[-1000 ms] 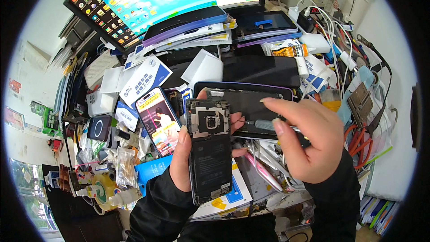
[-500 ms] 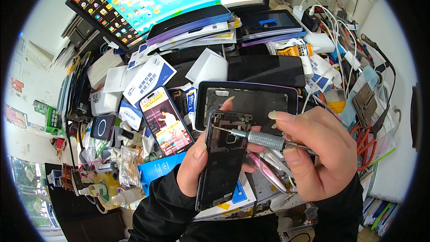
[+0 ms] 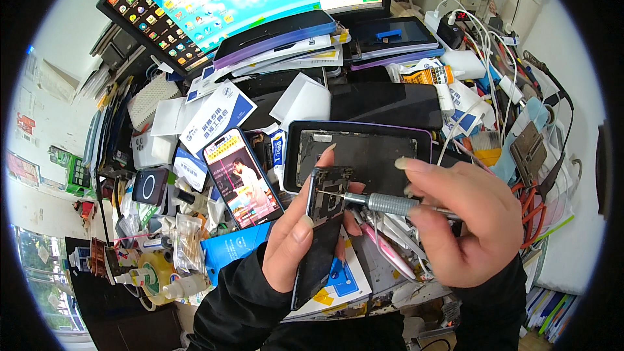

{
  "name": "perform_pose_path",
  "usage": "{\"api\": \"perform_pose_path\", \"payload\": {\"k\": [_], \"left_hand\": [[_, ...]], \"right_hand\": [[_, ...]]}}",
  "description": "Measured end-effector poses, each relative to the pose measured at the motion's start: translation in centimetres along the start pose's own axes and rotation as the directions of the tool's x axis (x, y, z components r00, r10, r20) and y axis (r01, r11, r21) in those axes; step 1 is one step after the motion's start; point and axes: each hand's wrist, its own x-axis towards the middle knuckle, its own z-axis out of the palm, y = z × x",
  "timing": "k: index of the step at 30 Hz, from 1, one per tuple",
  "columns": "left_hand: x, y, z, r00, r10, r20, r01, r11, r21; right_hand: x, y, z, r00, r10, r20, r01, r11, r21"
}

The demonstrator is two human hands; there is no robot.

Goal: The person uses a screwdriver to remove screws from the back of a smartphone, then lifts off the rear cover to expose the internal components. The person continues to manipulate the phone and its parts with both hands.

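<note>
Opened phone [image 3: 317,247] is held aslant, midair | clasped across by left hand's [image 3: 286,253] closed fingers, seemingly for steadiness | screwdriver [image 3: 393,204], tip aimed at phone's upper end, is pinched by right hand [image 3: 474,221], index raised | backed by purple-edged casing [image 3: 390,156]

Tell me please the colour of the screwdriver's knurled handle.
The knurled handle is silver-grey, seen best in the head view.

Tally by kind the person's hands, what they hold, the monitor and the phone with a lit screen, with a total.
Hands: 2 (left hand, right hand)
Opened phone, in the left: 1
Screwdriver, in the right: 1
Monitor: 1
Lit phone: 1
Total: 6
</note>
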Motion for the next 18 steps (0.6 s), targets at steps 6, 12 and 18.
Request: {"api": "perform_pose_path", "payload": {"k": [6,12,18], "left_hand": [[-0.2,-0.2,-0.2,1.0,0.029,-0.005,-0.029,0.999,0.042],[-0.4,-0.6,0.0,0.999,-0.038,-0.035,0.038,0.999,-0.017],[-0.7,-0.5,0.0,0.995,-0.09,-0.05,0.088,0.995,-0.035]], "right_hand": [[0.2,0.3,0.2,0.996,-0.071,0.054,0.071,0.997,-0.004],[0.4,-0.8,-0.3,0.995,0.016,0.095,-0.014,1.0,-0.02],[1.0,-1.0,0.1,0.997,0.029,0.067,-0.033,0.998,0.06]]}}
